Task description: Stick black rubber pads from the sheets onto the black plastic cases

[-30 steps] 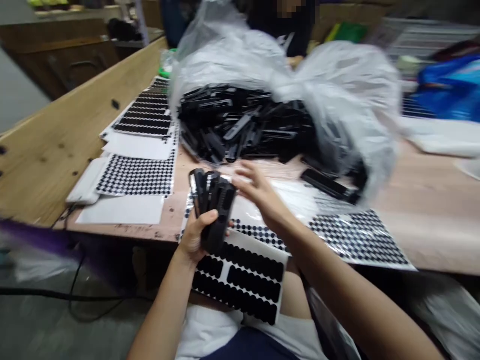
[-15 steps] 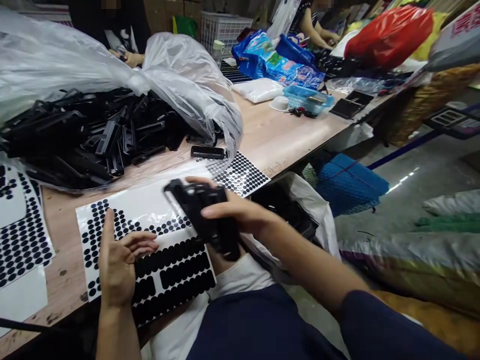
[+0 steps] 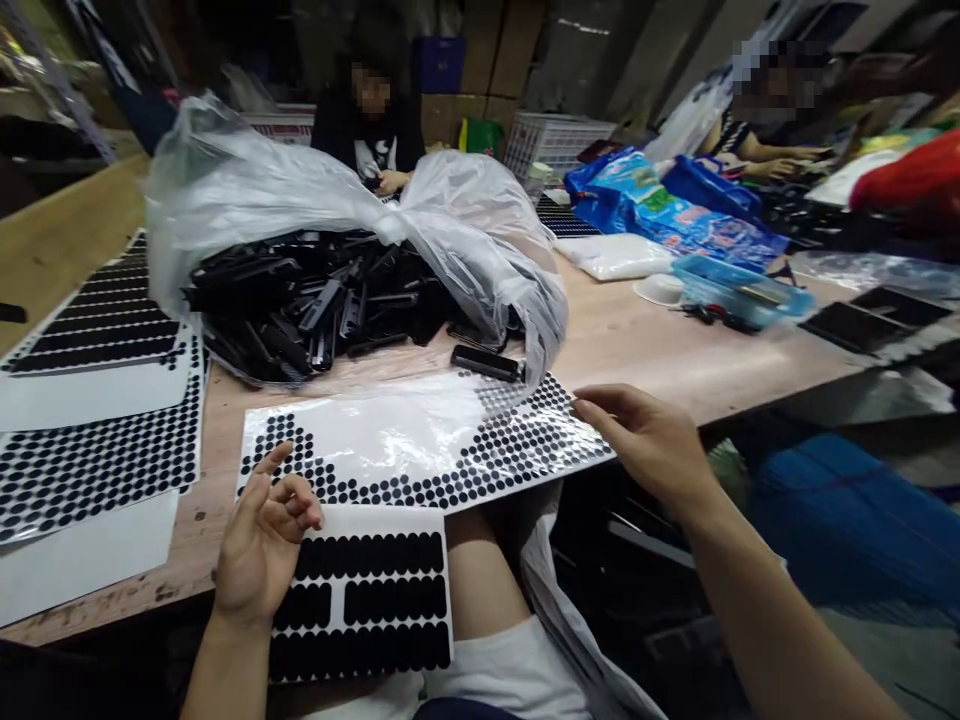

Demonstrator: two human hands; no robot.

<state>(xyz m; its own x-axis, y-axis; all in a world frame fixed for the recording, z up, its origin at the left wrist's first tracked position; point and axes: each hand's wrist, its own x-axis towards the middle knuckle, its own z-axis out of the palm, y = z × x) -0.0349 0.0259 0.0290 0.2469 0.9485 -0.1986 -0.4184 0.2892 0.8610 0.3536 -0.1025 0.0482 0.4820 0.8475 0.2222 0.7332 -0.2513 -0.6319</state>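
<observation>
My left hand (image 3: 259,550) is palm up with loosely curled fingers apart, beside a small white sheet with rows of black scalloped stickers (image 3: 394,600) that lies over my lap at the table edge. My right hand (image 3: 645,440) reaches over the right edge of a larger sheet of round black stickers (image 3: 427,485); thumb and index tips are near each other with nothing visible between them. Part of that sheet's backing is bare. A black, long narrow plastic piece (image 3: 487,362) lies behind it, by a clear plastic bag (image 3: 300,190) full of similar black pieces (image 3: 345,300).
More sticker sheets (image 3: 97,470) are stacked at the left. Farther right are a white packet (image 3: 619,256), a white bowl (image 3: 658,290), a blue basket (image 3: 750,290) and blue packaging (image 3: 675,205). Two people sit across the table. Dark pieces and a pale sack (image 3: 544,560) are below the table edge.
The black pieces that my right hand held are gone from it, and it has moved to the big sheet's right edge. My left hand stays by the small sheet. The view has turned left.
</observation>
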